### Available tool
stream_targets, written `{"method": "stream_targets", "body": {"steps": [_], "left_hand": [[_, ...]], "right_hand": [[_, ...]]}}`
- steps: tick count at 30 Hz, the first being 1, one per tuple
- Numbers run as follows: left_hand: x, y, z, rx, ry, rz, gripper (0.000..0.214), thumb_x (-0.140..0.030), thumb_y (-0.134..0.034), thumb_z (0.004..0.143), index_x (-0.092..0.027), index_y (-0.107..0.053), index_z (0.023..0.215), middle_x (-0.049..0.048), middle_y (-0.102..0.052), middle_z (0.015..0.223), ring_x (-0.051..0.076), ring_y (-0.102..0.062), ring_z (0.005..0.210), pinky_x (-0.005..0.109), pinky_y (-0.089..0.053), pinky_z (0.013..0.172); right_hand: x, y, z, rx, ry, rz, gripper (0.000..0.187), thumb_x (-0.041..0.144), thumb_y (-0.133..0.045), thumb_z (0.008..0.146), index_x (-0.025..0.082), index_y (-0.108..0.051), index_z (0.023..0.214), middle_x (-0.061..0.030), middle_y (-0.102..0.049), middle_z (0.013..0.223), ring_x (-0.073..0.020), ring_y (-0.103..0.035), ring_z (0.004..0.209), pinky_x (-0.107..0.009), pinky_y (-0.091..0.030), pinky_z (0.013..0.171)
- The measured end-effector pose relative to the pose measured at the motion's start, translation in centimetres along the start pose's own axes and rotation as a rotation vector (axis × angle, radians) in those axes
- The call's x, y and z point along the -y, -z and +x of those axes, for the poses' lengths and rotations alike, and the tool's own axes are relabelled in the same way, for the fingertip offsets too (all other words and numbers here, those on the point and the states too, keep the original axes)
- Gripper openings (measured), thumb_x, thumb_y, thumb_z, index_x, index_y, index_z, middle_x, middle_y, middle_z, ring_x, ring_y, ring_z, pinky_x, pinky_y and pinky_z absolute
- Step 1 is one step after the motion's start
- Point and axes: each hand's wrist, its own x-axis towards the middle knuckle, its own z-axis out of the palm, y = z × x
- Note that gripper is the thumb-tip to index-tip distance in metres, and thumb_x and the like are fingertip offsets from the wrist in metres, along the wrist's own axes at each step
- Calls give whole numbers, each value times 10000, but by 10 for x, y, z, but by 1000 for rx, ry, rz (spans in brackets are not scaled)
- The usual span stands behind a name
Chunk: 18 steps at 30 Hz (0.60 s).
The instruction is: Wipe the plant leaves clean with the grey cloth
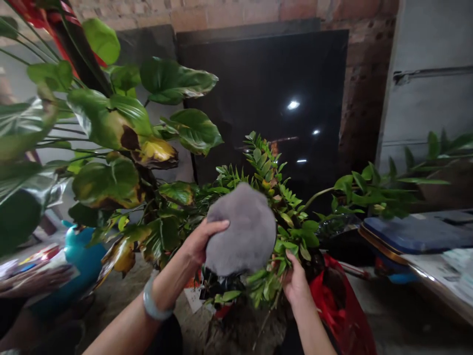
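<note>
A grey cloth [242, 231], rounded and slightly blurred, is spread in front of me. My left hand [207, 239] grips its left edge, with the thumb on top and the fingers hidden behind. On the right, my right hand [295, 281] is closed around a leafy stem of a green potted plant [291, 231], thumb against the leaves. Small glossy leaves [264, 286] hang below the cloth, beside that hand. The cloth covers part of the plant's middle.
A tall plant [129, 128] with large, partly yellowed leaves stands at left. Behind is a dark panel [266, 98] against a brick wall. A red bag [343, 305] and a blue-lidded box [402, 234] are right. Another person's hand [37, 281] is near a teal object [83, 251].
</note>
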Motion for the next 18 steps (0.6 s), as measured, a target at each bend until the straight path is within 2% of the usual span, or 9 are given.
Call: {"method": "stream_targets", "body": {"steps": [2,4,7,10,12,13,15,18], "left_hand": [[-12,-13,13,-16,-120,-43,363,-154,-775,471,-131,-670,818,43,-731,717,199,-651,595,322,-528,648],[-6,-14,23,-53,-117,-51,366,-160,-768,452,-127,-663,801,42,-724,697,202,-647,601,324,-523,644],[32,6,20,-129,25,16,358,-159,-751,421,-121,-652,764,50,-710,644,214,-640,588,328,-513,615],[79,36,-3,-197,213,85,357,-171,-740,389,-132,-623,724,59,-692,585,229,-634,554,340,-503,577],[96,48,-22,-232,323,85,348,-190,-742,377,-156,-590,688,56,-675,543,236,-632,533,353,-502,566],[96,51,-29,-226,345,70,359,-194,-747,371,-164,-581,688,56,-676,544,239,-636,536,356,-505,568],[79,47,-37,-184,278,37,403,-189,-767,360,-164,-591,722,54,-693,581,235,-645,551,344,-510,569],[24,32,-30,-168,-23,-18,466,-153,-783,368,-149,-626,807,37,-718,660,201,-645,552,301,-518,554]], "right_hand": [[3,-3,-3,14,-8,-5,268,340,-717,525,155,-623,695,-16,-667,553,-157,-576,447,-277,-471,437],[4,-6,-5,13,-5,-5,271,342,-715,529,157,-618,700,-16,-668,551,-158,-578,441,-274,-464,421],[2,-8,-6,4,-4,4,282,338,-720,523,171,-613,724,1,-668,547,-175,-601,455,-292,-481,443],[1,-8,-6,-1,-20,21,283,320,-725,507,188,-612,730,17,-663,536,-208,-641,516,-318,-507,488],[1,-7,-6,4,-33,30,270,311,-725,500,190,-613,714,16,-654,518,-231,-660,569,-333,-518,517],[1,-7,-6,7,-31,34,265,306,-723,500,190,-614,712,16,-656,523,-234,-665,588,-336,-522,529],[1,-6,-6,13,-20,34,263,302,-720,504,190,-617,719,17,-665,542,-222,-660,578,-328,-520,530],[1,-5,-5,15,-14,11,260,296,-722,512,186,-614,722,12,-666,545,-190,-621,488,-299,-486,460]]}}
